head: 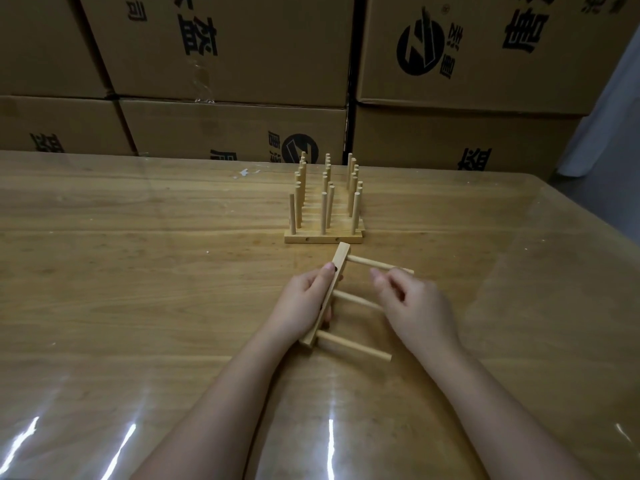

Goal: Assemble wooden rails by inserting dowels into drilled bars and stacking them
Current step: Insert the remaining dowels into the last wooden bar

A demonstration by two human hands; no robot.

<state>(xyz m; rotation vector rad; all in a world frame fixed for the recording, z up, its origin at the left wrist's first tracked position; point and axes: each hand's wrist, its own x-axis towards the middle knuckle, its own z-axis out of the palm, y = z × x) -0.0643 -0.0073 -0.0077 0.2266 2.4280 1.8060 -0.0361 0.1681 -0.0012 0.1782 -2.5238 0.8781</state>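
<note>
The left grip [304,296] is clenched around a drilled wooden bar [341,256], thumb lying on its upper face beside a dark open hole, the other fingers wrapped underneath. The bar runs slantwise through that grip, its far end sticking out beyond the thumb and its near end poking out below the heel of the hand, low over the counter [138,271].

Three dowels are seated in the bar and jut out sideways toward the right grip [412,303]. The far dowel [363,262] passes right at that grip's fingertips. The middle dowel [356,300] runs under its knuckles. The near dowel [353,346] lies on the person's side of both grips, with its free end just short of the right wrist.

The right grip's fingers are curled and close on the far dowel, but I cannot tell whether they pinch it or only hover against it.

Just beyond both grips, a stack of finished rails [323,236] stands on the counter, with its dowels pointing straight up in rows. Its nearest bar lies just past the far end of the held bar.

Printed cardboard boxes [225,46] are piled behind the counter.
</note>
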